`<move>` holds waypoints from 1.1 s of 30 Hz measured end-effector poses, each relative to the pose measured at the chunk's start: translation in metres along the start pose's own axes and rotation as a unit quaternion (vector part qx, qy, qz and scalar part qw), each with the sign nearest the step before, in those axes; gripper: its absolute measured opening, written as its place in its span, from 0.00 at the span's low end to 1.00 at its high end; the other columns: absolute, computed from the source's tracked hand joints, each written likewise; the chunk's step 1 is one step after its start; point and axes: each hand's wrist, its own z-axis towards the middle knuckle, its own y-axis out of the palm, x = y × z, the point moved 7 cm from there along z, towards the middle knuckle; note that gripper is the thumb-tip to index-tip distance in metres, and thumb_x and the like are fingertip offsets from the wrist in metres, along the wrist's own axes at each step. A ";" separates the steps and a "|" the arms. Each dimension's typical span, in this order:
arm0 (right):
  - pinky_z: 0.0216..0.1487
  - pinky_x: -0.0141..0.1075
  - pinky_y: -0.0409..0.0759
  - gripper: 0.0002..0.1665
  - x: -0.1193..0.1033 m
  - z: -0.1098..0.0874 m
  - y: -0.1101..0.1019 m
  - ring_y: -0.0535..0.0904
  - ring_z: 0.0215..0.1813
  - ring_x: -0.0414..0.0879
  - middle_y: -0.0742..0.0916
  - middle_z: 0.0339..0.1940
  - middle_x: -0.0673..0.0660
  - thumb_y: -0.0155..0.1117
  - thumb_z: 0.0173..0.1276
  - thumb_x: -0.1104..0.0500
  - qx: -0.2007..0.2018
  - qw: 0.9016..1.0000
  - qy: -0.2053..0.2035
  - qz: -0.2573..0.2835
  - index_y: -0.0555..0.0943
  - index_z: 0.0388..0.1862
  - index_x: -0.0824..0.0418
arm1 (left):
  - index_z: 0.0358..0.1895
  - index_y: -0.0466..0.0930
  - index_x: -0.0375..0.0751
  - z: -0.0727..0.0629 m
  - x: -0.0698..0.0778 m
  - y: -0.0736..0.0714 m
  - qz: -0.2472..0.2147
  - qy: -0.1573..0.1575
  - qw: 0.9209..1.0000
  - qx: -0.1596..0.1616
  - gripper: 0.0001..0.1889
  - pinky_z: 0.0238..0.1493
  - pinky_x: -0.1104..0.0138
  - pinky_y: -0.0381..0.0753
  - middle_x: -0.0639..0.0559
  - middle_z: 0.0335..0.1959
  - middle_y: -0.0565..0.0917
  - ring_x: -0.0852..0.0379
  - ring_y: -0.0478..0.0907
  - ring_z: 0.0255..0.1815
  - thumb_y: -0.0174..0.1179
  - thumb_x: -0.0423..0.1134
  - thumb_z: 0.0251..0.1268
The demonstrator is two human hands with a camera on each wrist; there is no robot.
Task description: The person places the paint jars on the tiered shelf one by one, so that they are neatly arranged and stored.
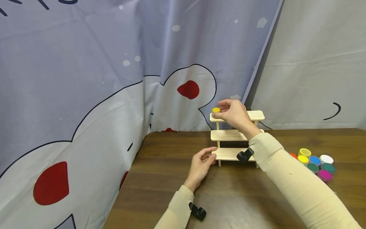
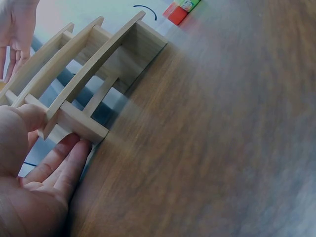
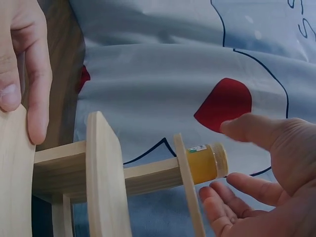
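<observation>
A light wooden three-tier display stand stands on the table. My left hand holds its lowest tier at the left end; in the left wrist view the thumb lies by the shelf edge and the fingers are against the side support. On the left end of the top tier sits a small paint jar with a yellow lid. My right hand is around this jar at the top tier. In the right wrist view, its thumb and fingers are spread, with a gap between them and the jar.
To the right of the stand, several paint jars are grouped on the brown table, among them a magenta one, a blue one and a white one. A printed curtain hangs behind and left of the table.
</observation>
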 end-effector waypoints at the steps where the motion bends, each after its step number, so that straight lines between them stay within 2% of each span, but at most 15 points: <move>1: 0.67 0.52 0.87 0.38 -0.001 -0.001 -0.001 0.88 0.66 0.57 0.91 0.63 0.64 0.83 0.70 0.51 0.003 1.000 0.002 -0.001 0.82 0.74 0.64 | 0.65 0.90 0.40 0.000 0.000 0.000 0.001 -0.001 1.000 0.000 0.15 0.59 0.60 0.94 0.39 0.56 0.90 0.56 0.89 0.51 0.67 0.32 0.82; 5: 0.67 0.56 0.85 0.41 -0.006 -0.003 -0.006 0.85 0.69 0.58 0.90 0.67 0.62 0.84 0.69 0.45 0.020 1.000 0.007 -0.003 0.82 0.76 0.59 | 0.65 0.90 0.40 0.001 0.000 0.000 0.001 0.000 1.000 0.001 0.15 0.58 0.61 0.94 0.38 0.57 0.89 0.56 0.89 0.51 0.67 0.32 0.83; 10: 0.65 0.57 0.87 0.43 -0.010 -0.007 -0.012 0.84 0.70 0.59 0.89 0.69 0.62 0.84 0.68 0.42 0.036 0.999 0.003 -0.001 0.82 0.76 0.57 | 0.66 0.89 0.40 0.001 -0.001 0.000 -0.002 0.000 1.000 -0.001 0.15 0.58 0.62 0.94 0.38 0.57 0.89 0.56 0.89 0.52 0.67 0.32 0.83; 18: 0.64 0.57 0.88 0.42 -0.018 -0.014 -0.024 0.84 0.70 0.62 0.88 0.70 0.63 0.84 0.70 0.43 0.052 0.999 -0.004 0.013 0.81 0.77 0.57 | 0.66 0.89 0.40 0.001 -0.001 -0.001 -0.001 0.002 1.000 -0.001 0.15 0.58 0.61 0.94 0.38 0.58 0.89 0.55 0.90 0.52 0.66 0.33 0.83; 28: 0.67 0.57 0.88 0.40 -0.029 -0.023 -0.039 0.85 0.71 0.59 0.87 0.71 0.64 0.84 0.70 0.44 0.073 0.997 -0.021 0.024 0.82 0.76 0.55 | 0.66 0.89 0.41 0.000 -0.002 -0.001 0.001 -0.003 1.000 -0.003 0.15 0.61 0.55 0.94 0.39 0.59 0.89 0.55 0.90 0.52 0.67 0.33 0.83; 33: 0.66 0.56 0.89 0.38 -0.032 -0.025 -0.046 0.86 0.69 0.59 0.87 0.71 0.64 0.84 0.70 0.44 0.082 0.996 -0.032 0.021 0.83 0.75 0.53 | 0.66 0.89 0.41 0.001 -0.002 0.001 0.002 -0.001 1.000 -0.004 0.15 0.60 0.57 0.94 0.39 0.59 0.90 0.55 0.90 0.51 0.67 0.33 0.83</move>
